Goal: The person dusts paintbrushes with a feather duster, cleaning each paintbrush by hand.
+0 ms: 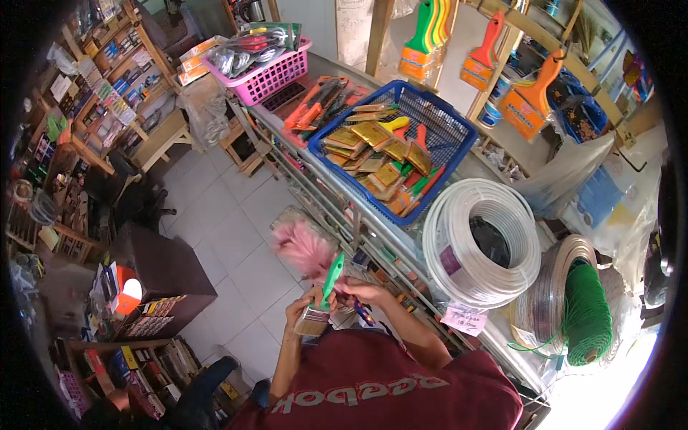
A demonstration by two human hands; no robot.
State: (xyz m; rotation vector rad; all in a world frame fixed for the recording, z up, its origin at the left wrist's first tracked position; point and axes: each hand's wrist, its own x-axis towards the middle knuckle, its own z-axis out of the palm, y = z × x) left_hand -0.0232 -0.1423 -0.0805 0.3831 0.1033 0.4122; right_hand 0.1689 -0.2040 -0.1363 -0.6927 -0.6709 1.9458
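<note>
My left hand (302, 307) is closed around a flat paintbrush (333, 276) with a green handle pointing up and pale bristles pointing down. Close beside it, my right hand (360, 291) is closed on a fluffy pink duster (307, 249), whose head spreads out beyond the hands. A short piece in blue, red and yellow sticks out below the right hand, seemingly the duster's handle. Just past the hands, on the counter, a blue plastic basket (459, 127) holds several paintbrushes (373, 134) with yellow wrappers.
The glass counter (344, 208) runs diagonally on my right. On it stand a pink basket (276, 77), a white cable coil (448, 244) and a green twine spool (589, 315). Paintbrushes (527, 104) hang above. A brown cabinet (161, 269) is at left, near a person's dark-clothed leg (208, 383).
</note>
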